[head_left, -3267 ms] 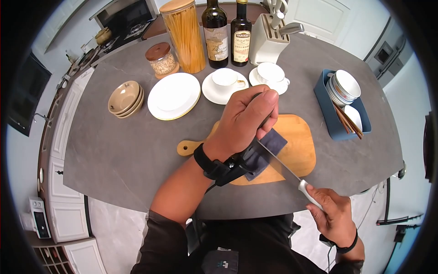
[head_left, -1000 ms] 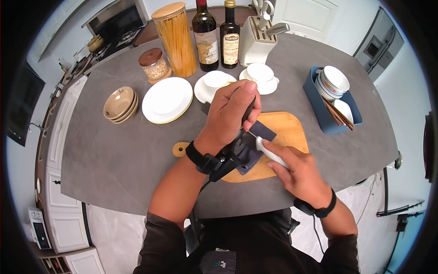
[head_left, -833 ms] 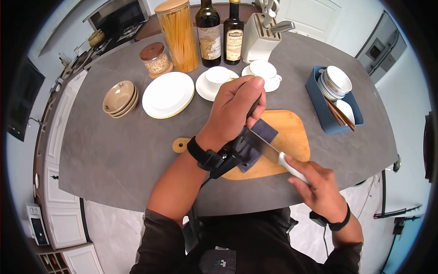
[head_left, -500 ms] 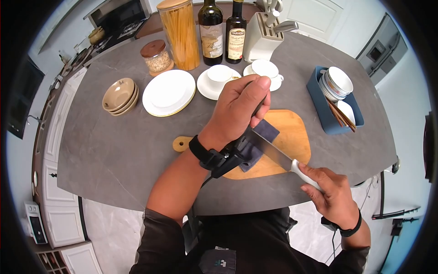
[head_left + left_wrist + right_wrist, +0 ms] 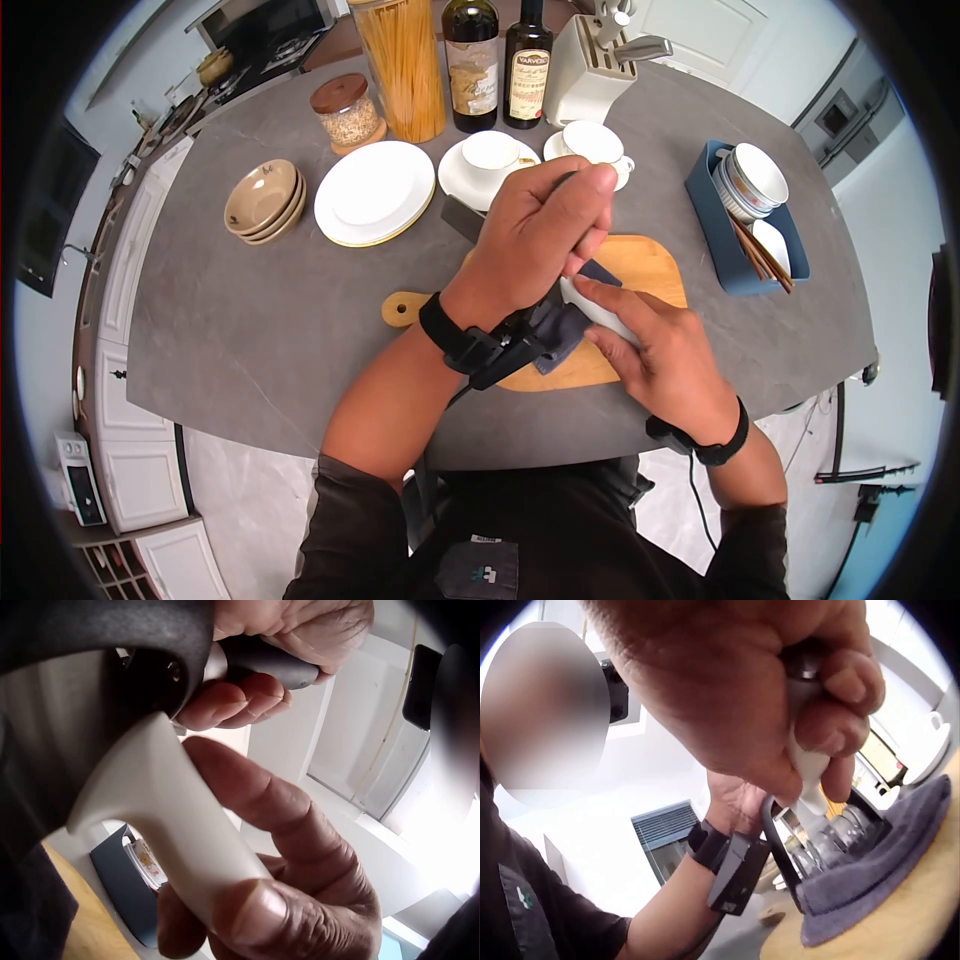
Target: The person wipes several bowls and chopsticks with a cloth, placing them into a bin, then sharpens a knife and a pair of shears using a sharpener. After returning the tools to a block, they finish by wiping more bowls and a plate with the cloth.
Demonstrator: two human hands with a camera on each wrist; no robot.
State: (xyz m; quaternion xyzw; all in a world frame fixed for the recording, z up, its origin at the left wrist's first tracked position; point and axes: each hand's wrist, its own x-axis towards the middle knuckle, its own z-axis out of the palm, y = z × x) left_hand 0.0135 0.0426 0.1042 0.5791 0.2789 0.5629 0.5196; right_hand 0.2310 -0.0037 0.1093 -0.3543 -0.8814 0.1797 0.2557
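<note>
My left hand [image 5: 535, 240] grips the dark upright handle of what looks like a knife sharpener, whose black frame [image 5: 778, 851] and coiled metal parts show in the right wrist view. It stands on a folded dark grey cloth [image 5: 877, 859] over a wooden cutting board [image 5: 655, 265]. With my right hand [image 5: 680, 365] I hold a kitchen knife by its white handle [image 5: 169, 806], thumb and forefinger along it. The handle sits right up against the sharpener, under my left hand. Beyond the left wrist, the far part of the blade [image 5: 461, 218] sticks out; its middle is hidden.
White plates [image 5: 375, 195] and two cups on saucers [image 5: 490, 155] stand just beyond the board. Brown bowls [image 5: 265, 200] sit to the left. A blue bin [image 5: 725, 245] holds bowls and chopsticks at right. Behind are a pasta jar [image 5: 400, 75], bottles [image 5: 472, 70] and a knife block [image 5: 592, 80].
From a second ago my right hand drew the knife back toward me, baring the blade, then pushed it forward and left to the sharpener again. My left hand keeps its grip.
</note>
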